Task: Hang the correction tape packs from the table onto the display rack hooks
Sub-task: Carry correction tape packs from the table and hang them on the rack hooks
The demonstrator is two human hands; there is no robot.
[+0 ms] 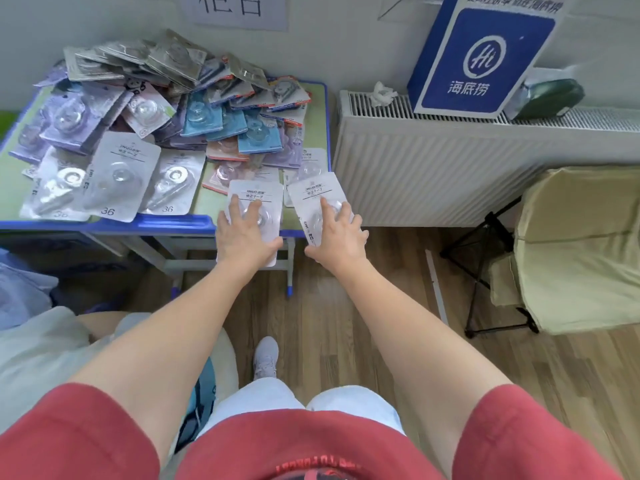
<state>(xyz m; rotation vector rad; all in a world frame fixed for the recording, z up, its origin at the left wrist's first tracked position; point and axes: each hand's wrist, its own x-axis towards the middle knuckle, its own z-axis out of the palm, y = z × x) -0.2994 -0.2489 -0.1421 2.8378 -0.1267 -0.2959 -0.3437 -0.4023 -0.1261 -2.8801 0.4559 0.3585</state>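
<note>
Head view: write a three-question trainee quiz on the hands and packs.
1. True or false: the right hand grips a blue pack.
2. The left hand grips: A. nothing B. a white pack C. a hook
3. Fill in: the pile lies on the ____.
Key: 1 false, the right pack is white; 2 B; 3 table.
</note>
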